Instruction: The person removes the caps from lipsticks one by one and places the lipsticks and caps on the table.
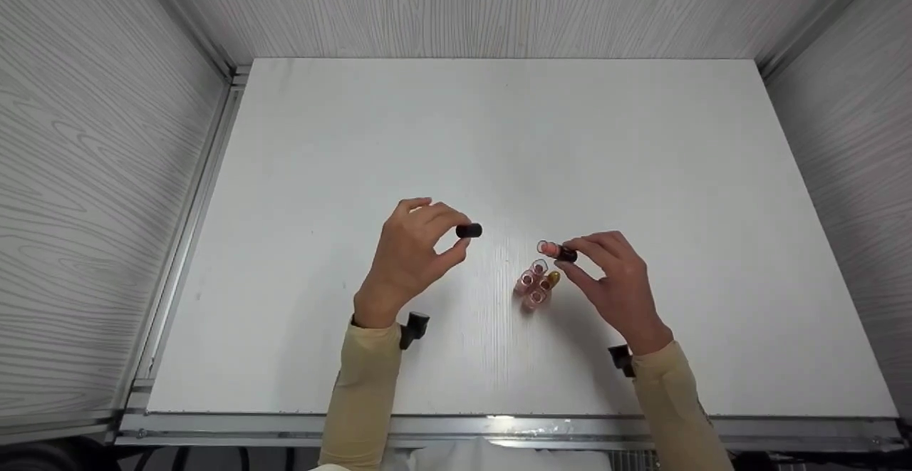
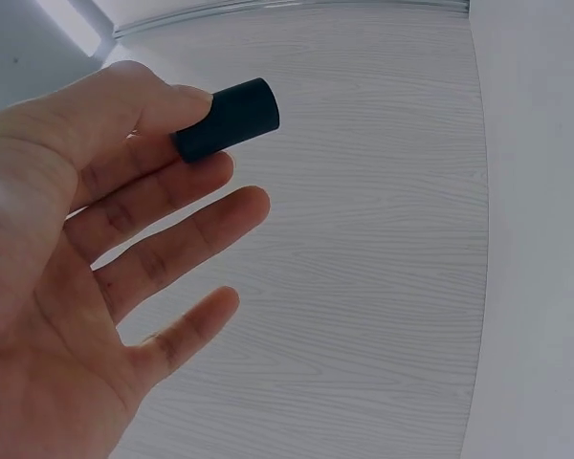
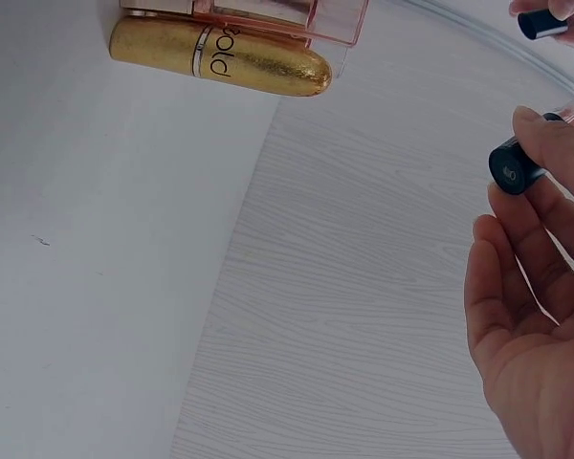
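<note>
A short black cylindrical cap point(image 1: 469, 230) is pinched between the thumb and fingers of my left hand point(image 1: 410, 254), raised over the table's middle. In the left wrist view, the other fingers of that hand stand spread apart. My right hand point(image 1: 616, 282) pinches a lipstick point(image 1: 567, 254) by its black base, its pink, clear-looking end pointing left toward the cap. Cap and lipstick are apart. Just below the lipstick in the head view, several clear pinkish tubes point(image 1: 536, 298) stand clustered. Beside them is a gold, round-tipped tube point(image 3: 258, 63) with lettering on it.
The white tabletop point(image 1: 499, 136) stretches around the hands. Grey wood-grain panels point(image 1: 456, 8) enclose it at the back and both sides. A metal rail point(image 1: 235, 425) runs along the front edge. Small black wrist cameras point(image 1: 415, 327) sit on both forearms.
</note>
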The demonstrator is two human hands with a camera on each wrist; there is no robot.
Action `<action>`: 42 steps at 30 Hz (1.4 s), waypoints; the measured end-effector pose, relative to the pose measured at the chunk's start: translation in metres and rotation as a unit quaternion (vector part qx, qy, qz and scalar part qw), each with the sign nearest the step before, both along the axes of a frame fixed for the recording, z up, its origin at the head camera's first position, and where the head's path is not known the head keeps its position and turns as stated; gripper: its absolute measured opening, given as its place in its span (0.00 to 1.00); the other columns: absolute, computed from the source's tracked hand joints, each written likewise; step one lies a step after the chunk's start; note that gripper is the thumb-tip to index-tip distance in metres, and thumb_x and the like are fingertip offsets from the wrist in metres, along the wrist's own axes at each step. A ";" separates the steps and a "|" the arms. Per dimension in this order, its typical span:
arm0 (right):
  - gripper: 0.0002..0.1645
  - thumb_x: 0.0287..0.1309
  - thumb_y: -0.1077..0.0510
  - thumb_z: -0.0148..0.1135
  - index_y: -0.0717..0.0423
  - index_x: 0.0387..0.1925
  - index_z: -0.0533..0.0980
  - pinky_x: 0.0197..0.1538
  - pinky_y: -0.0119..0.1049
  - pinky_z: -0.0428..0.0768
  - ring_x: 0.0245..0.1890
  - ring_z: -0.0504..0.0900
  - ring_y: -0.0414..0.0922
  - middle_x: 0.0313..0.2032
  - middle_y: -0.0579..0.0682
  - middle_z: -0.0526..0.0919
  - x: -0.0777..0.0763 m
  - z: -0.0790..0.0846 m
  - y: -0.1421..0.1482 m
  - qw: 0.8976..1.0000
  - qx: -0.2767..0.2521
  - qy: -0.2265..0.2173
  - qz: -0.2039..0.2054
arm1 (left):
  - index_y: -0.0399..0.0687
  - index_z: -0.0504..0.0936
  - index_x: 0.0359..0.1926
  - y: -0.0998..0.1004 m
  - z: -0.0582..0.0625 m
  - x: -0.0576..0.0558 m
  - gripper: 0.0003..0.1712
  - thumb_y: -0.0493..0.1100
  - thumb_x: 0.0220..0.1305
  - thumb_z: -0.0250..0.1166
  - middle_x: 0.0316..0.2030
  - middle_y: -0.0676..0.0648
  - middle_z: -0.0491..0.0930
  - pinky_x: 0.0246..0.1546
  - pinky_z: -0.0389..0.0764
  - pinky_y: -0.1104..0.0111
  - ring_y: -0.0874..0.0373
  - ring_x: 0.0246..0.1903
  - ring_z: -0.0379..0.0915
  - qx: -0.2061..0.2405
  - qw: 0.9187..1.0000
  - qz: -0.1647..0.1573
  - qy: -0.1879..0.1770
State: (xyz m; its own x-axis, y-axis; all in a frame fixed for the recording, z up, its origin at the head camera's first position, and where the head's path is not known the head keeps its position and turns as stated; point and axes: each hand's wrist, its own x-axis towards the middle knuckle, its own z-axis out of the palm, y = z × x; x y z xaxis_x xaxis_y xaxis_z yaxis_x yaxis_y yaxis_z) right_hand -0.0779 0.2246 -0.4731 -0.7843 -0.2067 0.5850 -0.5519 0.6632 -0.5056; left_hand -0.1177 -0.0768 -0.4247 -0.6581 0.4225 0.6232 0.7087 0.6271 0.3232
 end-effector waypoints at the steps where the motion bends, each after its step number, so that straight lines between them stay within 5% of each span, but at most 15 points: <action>1: 0.18 0.48 0.66 0.78 0.56 0.43 0.85 0.49 0.34 0.77 0.43 0.79 0.48 0.39 0.51 0.84 0.000 0.000 0.000 1.000 0.000 0.000 -0.001 | 0.45 0.87 0.38 -0.001 0.000 0.000 0.07 0.37 0.57 0.72 0.35 0.51 0.88 0.55 0.79 0.53 0.58 0.35 0.85 -0.002 1.000 0.003 -0.001; 17: 0.17 0.49 0.63 0.78 0.57 0.44 0.85 0.50 0.36 0.79 0.44 0.80 0.47 0.40 0.52 0.85 -0.001 0.000 0.004 1.000 0.022 -0.014 -0.013 | 0.45 0.86 0.38 -0.018 -0.014 -0.019 0.08 0.35 0.56 0.72 0.34 0.49 0.87 0.56 0.77 0.52 0.54 0.36 0.83 -0.022 0.998 0.063 -0.012; 25: 0.18 0.47 0.66 0.78 0.57 0.43 0.85 0.49 0.32 0.77 0.43 0.80 0.48 0.39 0.52 0.85 -0.002 -0.001 0.004 1.000 -0.002 -0.002 -0.008 | 0.45 0.86 0.38 -0.026 -0.023 -0.031 0.07 0.36 0.57 0.72 0.35 0.48 0.87 0.61 0.73 0.49 0.51 0.38 0.83 -0.060 0.992 0.099 -0.053; 34: 0.18 0.48 0.66 0.78 0.56 0.43 0.85 0.48 0.32 0.76 0.42 0.79 0.48 0.39 0.51 0.84 -0.002 -0.003 0.004 1.000 -0.006 -0.002 -0.011 | 0.45 0.87 0.41 -0.033 -0.036 -0.043 0.08 0.36 0.59 0.70 0.39 0.47 0.88 0.65 0.67 0.47 0.49 0.43 0.83 -0.092 0.980 0.138 -0.112; 42: 0.18 0.47 0.67 0.78 0.56 0.43 0.85 0.49 0.31 0.76 0.43 0.80 0.49 0.39 0.52 0.84 0.000 -0.005 0.006 1.000 -0.007 -0.003 -0.012 | 0.47 0.88 0.43 -0.037 -0.050 -0.054 0.09 0.38 0.60 0.70 0.40 0.47 0.88 0.70 0.61 0.47 0.49 0.46 0.82 -0.133 0.958 0.177 -0.184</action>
State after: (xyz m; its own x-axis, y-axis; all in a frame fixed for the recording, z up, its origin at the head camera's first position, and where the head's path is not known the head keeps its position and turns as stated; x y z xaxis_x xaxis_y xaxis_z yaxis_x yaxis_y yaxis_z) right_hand -0.0779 0.2302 -0.4779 -0.7922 -0.1798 0.5831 -0.5333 0.6684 -0.5184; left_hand -0.1716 -0.1141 -0.4751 -0.9438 0.2446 0.2221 0.3057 0.9016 0.3060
